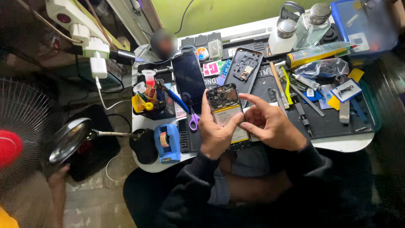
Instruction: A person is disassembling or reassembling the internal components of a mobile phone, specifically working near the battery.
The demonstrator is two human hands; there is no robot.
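My left hand [216, 134] grips an opened smartphone [226, 110] from its left side, back cover off, with the battery and circuit board showing. The thumb of that hand rests across the battery. My right hand [270, 124] touches the phone's right edge, index finger curled toward the upper right corner by the board. A second phone [188, 77] with a dark screen lies face up on the mat beyond my left hand. A removed black back frame [243, 66] lies beside it, beyond my right hand.
A black work mat [337, 120] holds tweezers, a brush [279, 83], glue tubes and plastic picks. Bottles [311, 25] stand at the back. Purple-handled scissors [193, 120], a blue tape dispenser [166, 142] and a parts cup sit left. A fan [21, 131] and magnifier lamp [69, 140] are at far left.
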